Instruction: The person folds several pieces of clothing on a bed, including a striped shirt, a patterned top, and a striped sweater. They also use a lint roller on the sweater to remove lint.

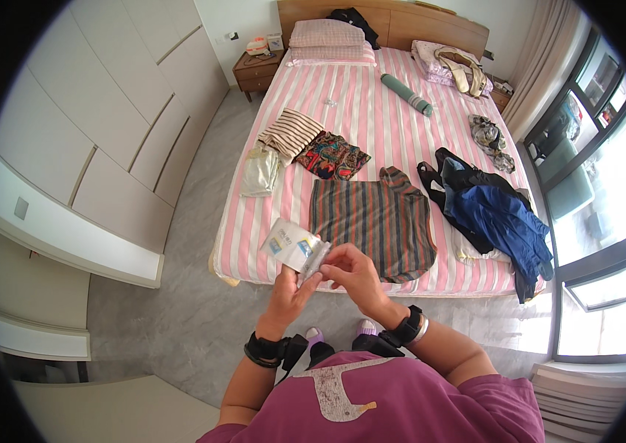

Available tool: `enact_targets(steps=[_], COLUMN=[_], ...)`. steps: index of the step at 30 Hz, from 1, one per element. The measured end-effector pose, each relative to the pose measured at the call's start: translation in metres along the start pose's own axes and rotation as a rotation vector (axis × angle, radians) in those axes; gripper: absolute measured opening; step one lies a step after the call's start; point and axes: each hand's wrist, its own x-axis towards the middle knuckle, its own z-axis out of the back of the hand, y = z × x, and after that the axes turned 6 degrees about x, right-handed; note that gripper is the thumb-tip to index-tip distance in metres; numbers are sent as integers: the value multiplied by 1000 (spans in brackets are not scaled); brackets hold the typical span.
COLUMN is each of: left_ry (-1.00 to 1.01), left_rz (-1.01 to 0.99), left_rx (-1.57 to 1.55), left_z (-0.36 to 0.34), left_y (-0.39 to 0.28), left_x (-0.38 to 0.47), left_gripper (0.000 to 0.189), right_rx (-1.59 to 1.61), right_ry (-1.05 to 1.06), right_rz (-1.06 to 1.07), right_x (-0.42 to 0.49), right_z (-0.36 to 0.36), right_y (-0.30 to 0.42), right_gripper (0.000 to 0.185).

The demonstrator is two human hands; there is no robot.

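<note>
My left hand (289,296) holds a flat white packet (290,242) with blue and yellow printing, which has a clear crinkled plastic edge. The fingers of my right hand (352,272) pinch that plastic edge, close to my left thumb. Just beyond my hands, a striped grey and orange garment (371,221) lies spread on the bed. Farther up lie a folded cream and brown striped cloth (290,133), a folded multicoloured patterned cloth (333,156) and a pale folded item (260,173) in what looks like plastic.
A heap of blue and black clothes (498,213) hangs over the right edge of the bed (268,277). A green roll (407,95) and a crumpled patterned cloth (487,135) lie farther back. Wardrobes (108,111) stand on the left, windows (595,188) on the right.
</note>
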Motion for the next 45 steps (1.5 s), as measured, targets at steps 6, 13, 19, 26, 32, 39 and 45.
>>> enact_targets(steps=[6,13,19,26,32,39,45], left_ry=[22,23,55,206,132,-9,-116], left_rz=[48,204,422,560,716,240,821], left_rx=[-201,-266,27,137,364,535,605], left_z=[-30,-67,-73,-37,43,65,43], left_y=[10,26,73,189,308,408,479], left_x=[2,10,6,2,-14,38,72], left_gripper=[50,40,20,33,23,27,36], right_rx=[-366,-379,-212,-20,158,316,415], right_ry=[-34,7,68,-271,-418,-461,-336], right_rz=[310,79,-174,-496,-526,-536,-554], right_x=[-4,0,4,28,76,161,215], right_z=[48,89,114,145,165,138,128], right_y=[-2,-15,-49,-127,-169,-241,-269], right_gripper=[41,37,29,24,26,24,34])
